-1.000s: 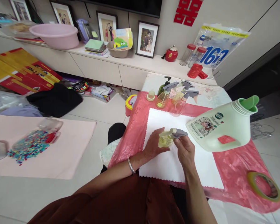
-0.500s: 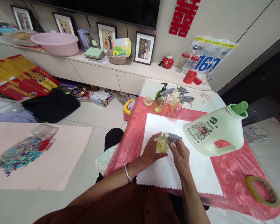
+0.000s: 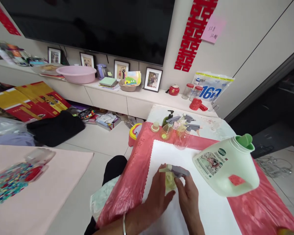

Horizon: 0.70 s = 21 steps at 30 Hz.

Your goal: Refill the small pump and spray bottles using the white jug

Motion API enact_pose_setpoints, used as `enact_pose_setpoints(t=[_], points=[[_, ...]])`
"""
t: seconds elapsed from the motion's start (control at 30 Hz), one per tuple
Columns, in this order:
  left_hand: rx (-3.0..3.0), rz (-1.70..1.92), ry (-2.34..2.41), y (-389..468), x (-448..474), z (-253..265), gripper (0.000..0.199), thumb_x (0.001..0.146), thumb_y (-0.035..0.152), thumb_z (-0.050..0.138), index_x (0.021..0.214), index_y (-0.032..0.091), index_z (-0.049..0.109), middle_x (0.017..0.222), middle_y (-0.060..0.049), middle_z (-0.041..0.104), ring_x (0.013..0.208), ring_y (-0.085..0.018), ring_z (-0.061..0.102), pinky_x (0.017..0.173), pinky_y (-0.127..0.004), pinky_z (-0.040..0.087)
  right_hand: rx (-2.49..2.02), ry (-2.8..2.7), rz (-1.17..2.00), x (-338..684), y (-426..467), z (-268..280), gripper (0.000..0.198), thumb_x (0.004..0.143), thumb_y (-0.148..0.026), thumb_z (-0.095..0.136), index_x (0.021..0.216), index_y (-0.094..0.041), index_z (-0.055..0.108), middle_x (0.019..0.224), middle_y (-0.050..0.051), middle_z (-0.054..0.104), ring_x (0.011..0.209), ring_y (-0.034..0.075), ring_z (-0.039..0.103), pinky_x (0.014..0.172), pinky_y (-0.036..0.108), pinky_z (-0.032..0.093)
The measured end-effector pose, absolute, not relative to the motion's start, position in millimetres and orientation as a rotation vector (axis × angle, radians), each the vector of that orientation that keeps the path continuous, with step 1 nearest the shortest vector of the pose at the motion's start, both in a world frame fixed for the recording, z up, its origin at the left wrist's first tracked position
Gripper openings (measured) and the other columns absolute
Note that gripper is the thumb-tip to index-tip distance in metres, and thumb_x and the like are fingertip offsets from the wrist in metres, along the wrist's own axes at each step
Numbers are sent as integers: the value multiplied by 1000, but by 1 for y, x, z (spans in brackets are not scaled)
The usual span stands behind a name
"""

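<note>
A small yellowish clear spray bottle [image 3: 170, 182] with a grey trigger head stands upright between my two hands, over a white scalloped-edge mat [image 3: 212, 213]. My left hand [image 3: 157, 191] curls round its left side, fingers behind it and thumb low in front. My right hand [image 3: 187, 195] grips the trigger head from the right, thumb against the neck. To the right stands a big pale green jug [image 3: 225, 169] with a green cap or scoop in its mouth. Behind the mat are several more spray bottles [image 3: 181, 139], a green pump bottle [image 3: 168, 119] and a cream cap [image 3: 155, 127].
Red plastic sheeting [image 3: 134, 173] covers the table. On the left, a pink-covered table [image 3: 71, 169] holds a spill of colourful small pieces [image 3: 12, 182] and a clear container. A long cabinet [image 3: 107, 98] under the television carries frames, a pink basin [image 3: 77, 74] and jars.
The view has tilted upward, so the table and hands sit lower in the picture. Both hands stay at the spray bottle; the left thumb shows lower beside it.
</note>
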<state>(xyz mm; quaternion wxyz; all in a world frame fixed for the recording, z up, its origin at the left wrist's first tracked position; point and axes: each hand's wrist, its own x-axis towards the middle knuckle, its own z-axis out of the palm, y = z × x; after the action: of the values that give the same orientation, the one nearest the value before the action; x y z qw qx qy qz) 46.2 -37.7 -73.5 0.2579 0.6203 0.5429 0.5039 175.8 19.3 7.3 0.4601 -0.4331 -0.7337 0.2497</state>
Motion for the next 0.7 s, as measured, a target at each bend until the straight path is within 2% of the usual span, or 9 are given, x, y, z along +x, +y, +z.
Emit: enact_pose_setpoints(t=[0.07, 0.17, 0.23, 0.4, 0.5, 0.7], points=[[1783, 1403, 1540, -48, 50, -76, 59, 100, 33, 50, 156, 31, 33, 157, -12, 48, 146, -36, 44, 114, -62, 46, -1087, -1815, 594, 176, 19, 1, 24, 104, -30, 51, 125, -25, 60, 119, -1, 63, 108, 8, 61, 90, 16, 50], [1850, 1422, 1593, -50, 57, -75, 70, 99, 16, 47, 161, 29, 19, 163, -13, 39, 148, -35, 41, 115, -58, 47, -1122, -1800, 536, 176, 19, -10, 29, 105, -34, 49, 131, -25, 58, 130, 0, 59, 120, 10, 57, 98, 18, 49], [1871, 1441, 1548, -45, 60, -73, 73, 97, 11, 45, 162, 28, 18, 162, -14, 39, 148, -35, 42, 115, -58, 47, -1104, -1798, 506, 177, 21, -15, 31, 104, -35, 49, 132, -24, 57, 133, 2, 58, 123, 12, 57, 100, 21, 49], [1553, 1628, 1475, -35, 71, -66, 58, 100, 19, 41, 155, 37, 37, 157, -8, 49, 145, -34, 47, 116, -58, 46, -1067, -1794, 533, 176, 24, -20, 27, 102, -35, 52, 125, -23, 62, 122, 4, 63, 108, 15, 65, 89, 24, 56], [1376, 1642, 1459, -36, 77, -62, 49, 101, 27, 43, 148, 35, 50, 155, -8, 52, 145, -34, 47, 120, -60, 41, -1076, -1757, 547, 175, 23, -21, 26, 101, -37, 55, 121, -23, 64, 116, 3, 65, 102, 16, 66, 86, 24, 57], [1230, 1655, 1434, -40, 77, -44, 48, 99, 36, 49, 146, 30, 51, 156, -9, 49, 146, -35, 44, 123, -58, 36, -1145, -1658, 639, 172, 19, -24, 31, 98, -43, 60, 122, -23, 64, 115, 3, 65, 102, 15, 66, 86, 22, 55]])
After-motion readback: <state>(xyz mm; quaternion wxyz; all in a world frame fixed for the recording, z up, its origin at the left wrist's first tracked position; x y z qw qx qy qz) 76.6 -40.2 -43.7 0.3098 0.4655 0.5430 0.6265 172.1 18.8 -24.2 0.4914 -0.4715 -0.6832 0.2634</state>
